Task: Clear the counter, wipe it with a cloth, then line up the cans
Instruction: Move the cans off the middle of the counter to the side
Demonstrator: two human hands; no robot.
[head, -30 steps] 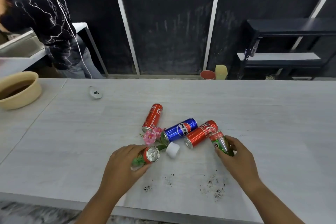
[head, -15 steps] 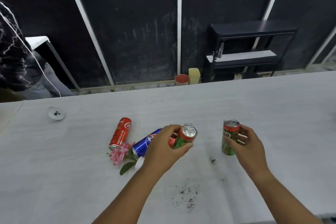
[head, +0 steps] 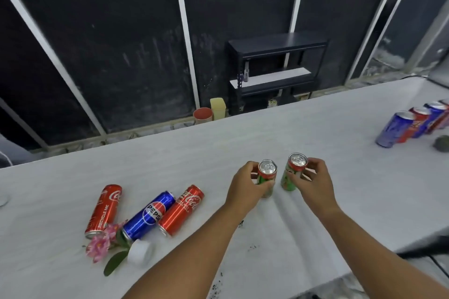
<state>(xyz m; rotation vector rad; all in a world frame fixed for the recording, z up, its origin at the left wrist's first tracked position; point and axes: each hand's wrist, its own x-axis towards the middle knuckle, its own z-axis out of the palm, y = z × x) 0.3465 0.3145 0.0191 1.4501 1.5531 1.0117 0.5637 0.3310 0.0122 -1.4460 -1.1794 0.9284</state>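
My left hand [head: 245, 189] grips a small green-and-red can [head: 266, 177], held upright on the white counter [head: 315, 133]. My right hand [head: 313, 183] grips a second small green-and-red can [head: 292, 172], upright just to its right. Three tall cans lie on their sides at the left: a red cola can [head: 104, 210], a blue Pepsi can [head: 149, 213] and another red cola can [head: 182, 209]. A row of upright blue and red cans [head: 413, 126] stands at the far right.
A pink flower with green leaves [head: 103, 245] and a small white cup on its side [head: 139, 251] lie beside the fallen cans. Dark crumbs [head: 217, 286] dot the counter's near edge. A dark lump [head: 442, 143] sits by the can row. A black shelf [head: 277, 68] stands behind.
Both hands have carried their small cans rightward along the counter and set them close together; the view has swung right, revealing the row of cans.
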